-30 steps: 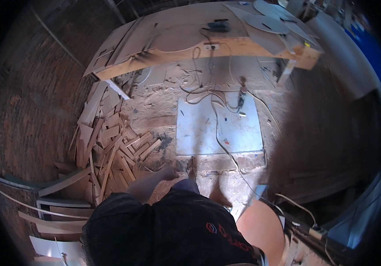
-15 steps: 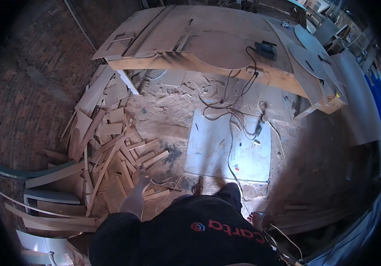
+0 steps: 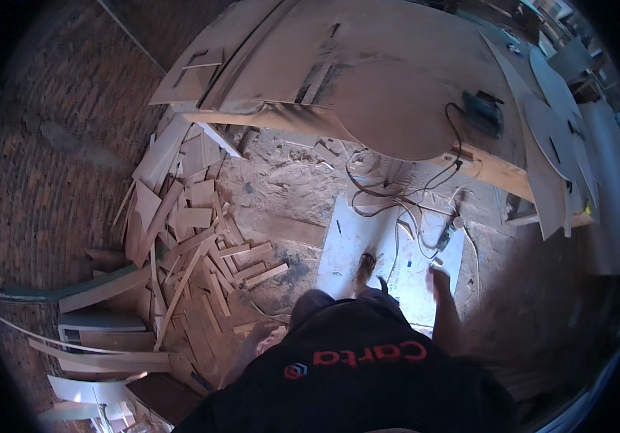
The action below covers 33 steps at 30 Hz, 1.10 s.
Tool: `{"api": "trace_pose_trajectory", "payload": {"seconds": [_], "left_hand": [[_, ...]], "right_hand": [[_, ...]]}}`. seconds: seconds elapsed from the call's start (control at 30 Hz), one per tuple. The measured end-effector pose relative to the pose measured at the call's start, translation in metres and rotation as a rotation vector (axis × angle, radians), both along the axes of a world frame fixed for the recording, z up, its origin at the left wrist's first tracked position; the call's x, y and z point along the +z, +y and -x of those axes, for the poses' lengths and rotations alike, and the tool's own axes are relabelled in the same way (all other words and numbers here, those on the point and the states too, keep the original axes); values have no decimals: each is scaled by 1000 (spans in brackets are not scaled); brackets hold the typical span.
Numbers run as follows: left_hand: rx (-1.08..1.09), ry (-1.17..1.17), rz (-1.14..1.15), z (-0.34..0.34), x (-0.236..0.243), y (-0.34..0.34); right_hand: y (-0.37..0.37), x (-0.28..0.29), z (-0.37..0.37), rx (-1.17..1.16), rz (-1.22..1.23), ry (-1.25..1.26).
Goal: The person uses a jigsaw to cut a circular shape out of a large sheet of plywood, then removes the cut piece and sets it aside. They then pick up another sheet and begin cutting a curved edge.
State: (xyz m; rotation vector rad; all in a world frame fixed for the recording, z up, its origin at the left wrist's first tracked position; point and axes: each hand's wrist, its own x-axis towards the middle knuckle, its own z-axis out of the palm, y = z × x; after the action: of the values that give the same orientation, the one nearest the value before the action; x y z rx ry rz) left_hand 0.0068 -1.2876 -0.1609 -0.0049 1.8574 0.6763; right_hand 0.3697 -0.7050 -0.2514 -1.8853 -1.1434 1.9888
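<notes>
My left hand (image 3: 272, 338) hangs low beside my dark shirt, next to the heap of wood offcuts (image 3: 212, 249); it is small in the picture and its fingers are unclear. My right hand (image 3: 438, 278) reaches forward over the white board (image 3: 346, 238) on the floor, its fingers smeared. Close to its fingertips in the view is a small pale piece (image 3: 436, 263); whether they touch cannot be made out. Ahead, a dark corded power tool (image 3: 483, 113) rests on the wooden workbench (image 3: 389, 36), beside a round wood panel (image 3: 396, 108).
A dark cord (image 3: 378, 211) loops from the bench edge down to the floor. More curved panels (image 3: 548, 137) lie along the bench's right side. Curved strips and boards (image 3: 101, 289) are stacked at left by the brick wall (image 3: 43, 195). Sawdust covers the floor.
I have moved forward, so the bench appears nearer. My right hand has swung from low beside my body to out in front. My left hand has drawn back toward my side.
</notes>
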Motion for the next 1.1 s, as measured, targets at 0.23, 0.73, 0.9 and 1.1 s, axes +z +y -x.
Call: {"api": "trace_pose_trajectory", "payload": {"seconds": [0.23,0.73,0.9,1.1], "left_hand": [[468,224,-118,48,32,159],[102,136,-366,351,73,364],[320,-289,-928,414,184,480],[378,13,-948,510,193,501]], "right_hand": [[199,162,239,-497,114,590],[160,260,416,-444,129,1153],[155,237,463,-198,314,1185],[189,259,562,-25,355,1042]]}}
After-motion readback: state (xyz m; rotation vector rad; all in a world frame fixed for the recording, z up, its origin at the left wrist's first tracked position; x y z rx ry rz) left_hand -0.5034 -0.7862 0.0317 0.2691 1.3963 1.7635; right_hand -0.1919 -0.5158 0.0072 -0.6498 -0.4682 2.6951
